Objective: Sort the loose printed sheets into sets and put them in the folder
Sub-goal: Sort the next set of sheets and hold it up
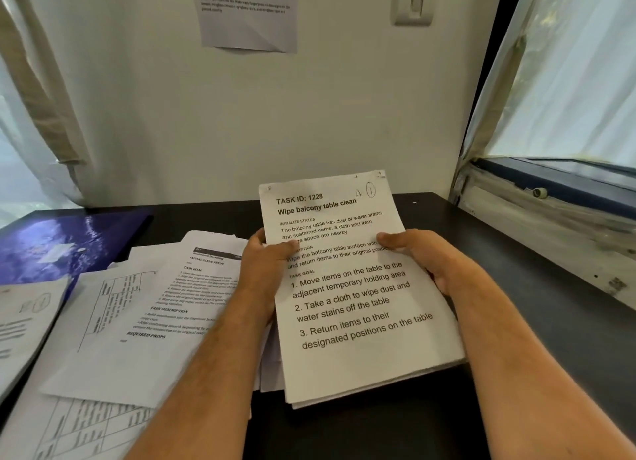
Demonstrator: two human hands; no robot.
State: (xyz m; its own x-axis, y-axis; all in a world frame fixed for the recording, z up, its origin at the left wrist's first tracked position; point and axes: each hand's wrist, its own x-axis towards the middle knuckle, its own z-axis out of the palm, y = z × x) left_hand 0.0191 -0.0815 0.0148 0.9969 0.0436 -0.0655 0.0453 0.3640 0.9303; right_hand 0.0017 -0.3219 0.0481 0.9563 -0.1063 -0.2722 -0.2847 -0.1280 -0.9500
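Right, both hands are on a stack of sheets (361, 304), lifted off the dark bench (516, 270) and tilted up toward the camera. The left hand (266, 267) grips the stack's left edge, thumb curled over the print; the right hand (423, 256) grips the right edge, thumb on top, its other fingers tucked behind the paper. Between the two thumbs the top page reads "TASK ID: 1228", then "Wipe balcony table clean", with "INITIALIZE STATUS" under it. Below the thumbs comes "TASK GOAL": "1. Move items on the table to the adjacent temporary holding area", "2. Take a cloth to wipe dust and water stains off the table", "3. Return items to their designated positions on the table". Handwritten above the right thumb: an "A" and a circled "1". Left of the left hand, loose sheets (144, 322) lie fanned on the bench, headings "TASK GOAL", "TASK DESCRIPTION", "REQUIRED PROPS" legible. Beyond them lies a glossy blue folder (51, 246), closed.
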